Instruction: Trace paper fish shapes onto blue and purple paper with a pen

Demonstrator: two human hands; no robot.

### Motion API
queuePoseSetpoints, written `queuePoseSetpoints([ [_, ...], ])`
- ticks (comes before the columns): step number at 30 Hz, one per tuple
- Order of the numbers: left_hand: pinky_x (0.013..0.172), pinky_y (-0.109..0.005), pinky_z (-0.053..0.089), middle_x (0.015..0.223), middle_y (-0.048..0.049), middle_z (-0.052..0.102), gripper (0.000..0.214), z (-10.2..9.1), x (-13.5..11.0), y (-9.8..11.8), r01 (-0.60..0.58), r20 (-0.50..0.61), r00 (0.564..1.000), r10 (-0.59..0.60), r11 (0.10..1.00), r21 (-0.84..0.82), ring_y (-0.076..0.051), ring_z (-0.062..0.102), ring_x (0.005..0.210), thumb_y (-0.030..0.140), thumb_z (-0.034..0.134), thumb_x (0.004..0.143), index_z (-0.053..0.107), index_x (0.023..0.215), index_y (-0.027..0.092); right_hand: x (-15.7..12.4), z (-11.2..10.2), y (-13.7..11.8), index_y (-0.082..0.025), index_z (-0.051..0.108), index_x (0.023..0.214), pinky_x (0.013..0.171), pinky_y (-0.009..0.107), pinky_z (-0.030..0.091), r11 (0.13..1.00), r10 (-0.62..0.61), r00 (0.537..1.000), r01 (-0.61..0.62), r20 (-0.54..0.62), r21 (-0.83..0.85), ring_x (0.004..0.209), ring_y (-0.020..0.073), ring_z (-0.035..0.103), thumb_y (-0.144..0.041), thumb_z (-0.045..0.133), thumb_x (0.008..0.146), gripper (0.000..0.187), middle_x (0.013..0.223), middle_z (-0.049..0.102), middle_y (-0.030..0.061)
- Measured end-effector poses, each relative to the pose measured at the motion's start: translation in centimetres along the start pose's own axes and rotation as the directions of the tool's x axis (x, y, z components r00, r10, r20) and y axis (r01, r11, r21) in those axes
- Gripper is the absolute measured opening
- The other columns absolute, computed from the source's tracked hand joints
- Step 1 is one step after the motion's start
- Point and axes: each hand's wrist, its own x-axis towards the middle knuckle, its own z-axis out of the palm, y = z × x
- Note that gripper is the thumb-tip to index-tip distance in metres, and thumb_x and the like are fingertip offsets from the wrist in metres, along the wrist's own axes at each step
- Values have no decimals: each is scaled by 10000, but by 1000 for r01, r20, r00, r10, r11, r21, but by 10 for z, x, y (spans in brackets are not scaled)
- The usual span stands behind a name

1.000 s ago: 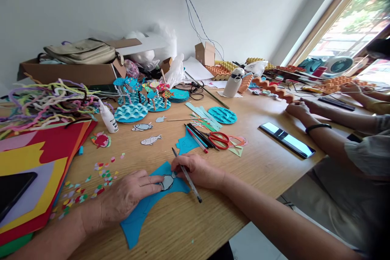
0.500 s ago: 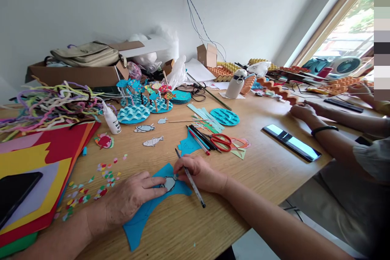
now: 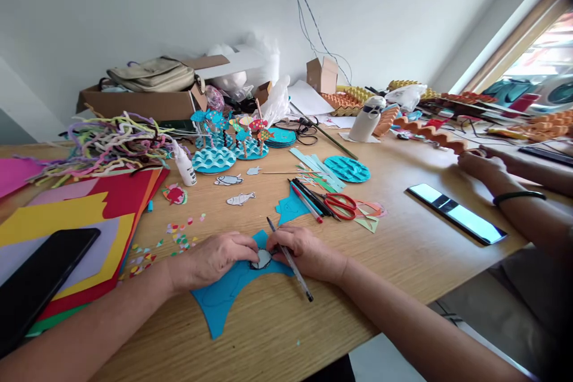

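A blue paper piece (image 3: 226,292) lies on the wooden table (image 3: 403,250) in front of me. On its top edge sits a small grey paper fish (image 3: 261,259). My left hand (image 3: 215,259) rests flat on the blue paper, fingertips pressing beside the fish. My right hand (image 3: 307,252) touches the fish from the right, fingers closed round a thin pen (image 3: 290,259) that slants toward me.
Coloured paper sheets (image 3: 80,221) and a black phone (image 3: 40,277) lie at left, confetti scraps (image 3: 179,236) beside them. Red scissors (image 3: 338,204), pens, a glue bottle (image 3: 184,166), wave-paper fish models (image 3: 233,143) and pipe cleaners (image 3: 107,143) sit beyond. Another person's arms (image 3: 514,197) and a tablet (image 3: 456,215) are at right.
The view swung left and dipped. My left hand's fingers slid closer to the fish, and my right hand drew in so both hands meet at it.
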Motion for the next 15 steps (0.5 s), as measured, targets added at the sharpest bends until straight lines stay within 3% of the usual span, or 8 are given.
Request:
queuePoseSetpoints([
  [7, 845, -264, 407, 1012, -36, 623, 277, 7, 4, -1, 11, -93, 996, -13, 1000, -28, -164, 554, 939, 174, 368, 950, 639, 996, 199, -4, -4, -4, -173, 567, 847, 621, 235, 420, 999, 34, 999, -33, -39, 26, 690, 151, 557, -200, 575, 813, 44, 750, 611, 38],
  [12, 853, -264, 405, 993, -31, 631, 280, 7, 5, 0, 6, -133, 991, -13, 999, -47, -157, 553, 941, 168, 367, 942, 645, 932, 198, -15, -27, -23, -172, 597, 950, 619, 231, 420, 973, 172, 962, -132, -213, 190, 630, 124, 557, -341, 357, 940, 293, 697, 605, 19],
  [15, 830, -253, 407, 956, -22, 637, 273, 6, 8, -1, -14, -137, 991, 6, 998, -57, -149, 560, 905, 157, 382, 931, 649, 893, 201, -20, -32, -44, -187, 619, 941, 652, 238, 420, 967, 170, 962, -121, -214, 225, 687, 131, 564, -344, 329, 947, 330, 771, 617, 33],
])
